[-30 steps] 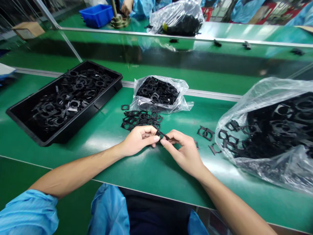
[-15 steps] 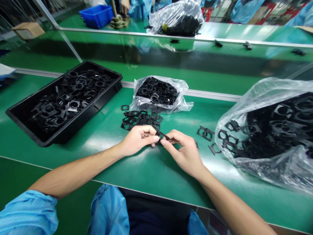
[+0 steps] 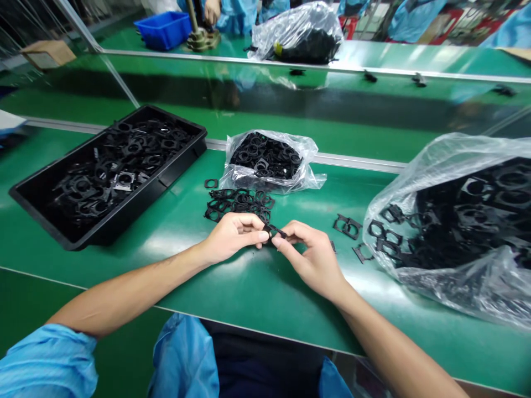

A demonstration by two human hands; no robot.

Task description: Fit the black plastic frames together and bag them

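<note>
Between my two hands is a small black plastic frame (image 3: 274, 228), pinched at its left side by my left hand (image 3: 235, 237) and at its right by my right hand (image 3: 309, 255). My fingers cover much of it. Just behind my left hand lies a loose heap of black plastic frames with round openings (image 3: 238, 203). A clear plastic bag (image 3: 309, 146) full of similar rings and frames stands beyond the heap. To the right of my right hand, a few loose frames (image 3: 347, 226) rest on the green table (image 3: 249, 298).
At the left stands a long black bin (image 3: 145, 199) filled with black parts. A large clear bag (image 3: 440, 282) of frames lies at the right. Across the divider are a blue bin (image 3: 164, 30), another bag (image 3: 298, 30) and a person's hand (image 3: 212, 11).
Almost nothing differs. Both hands stay in place with the frame pinched between them, and the view has shifted very slightly.
</note>
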